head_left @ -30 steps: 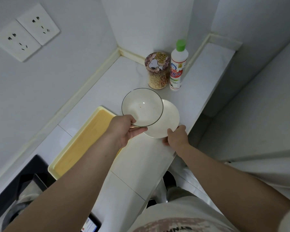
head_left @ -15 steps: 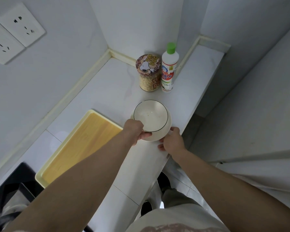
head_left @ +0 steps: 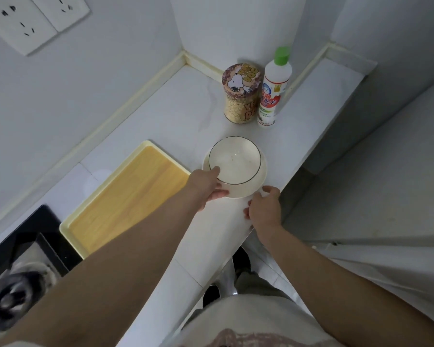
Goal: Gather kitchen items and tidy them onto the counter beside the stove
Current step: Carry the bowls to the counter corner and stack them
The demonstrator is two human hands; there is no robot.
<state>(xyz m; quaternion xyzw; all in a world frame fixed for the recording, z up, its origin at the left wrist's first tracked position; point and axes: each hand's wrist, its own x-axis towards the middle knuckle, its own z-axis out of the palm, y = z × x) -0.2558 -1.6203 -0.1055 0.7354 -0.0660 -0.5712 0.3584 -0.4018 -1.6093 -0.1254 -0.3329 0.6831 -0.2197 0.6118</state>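
A white, faintly veined counter (head_left: 145,131) runs from seven o'clock up to a walled corner at one o'clock, with a cream sealing strip where it meets the pale grey walls. Two white socket plates (head_left: 33,18) sit on the wall at ten o'clock. A black glass hob (head_left: 45,231) with a burner (head_left: 15,294) fills the eight o'clock corner; just beside it lies a cream-rimmed wooden tray (head_left: 125,196). In the corner stand a cartoon-dog-lidded jar (head_left: 241,98) of grains and, touching its right side, a white bottle (head_left: 273,93) with a green cap.

Near the counter's front edge, at the frame's centre, a dark-rimmed bowl (head_left: 236,161) sits nested in a plain white bowl (head_left: 259,182). The left hand (head_left: 206,187) pinches the inner bowl's rim at eight o'clock, thumb over the lip and fingers underneath. The right hand (head_left: 263,209) lies at the stack's five o'clock, fingers curled with their tips at the outer bowl's edge; whether they grip it cannot be told.
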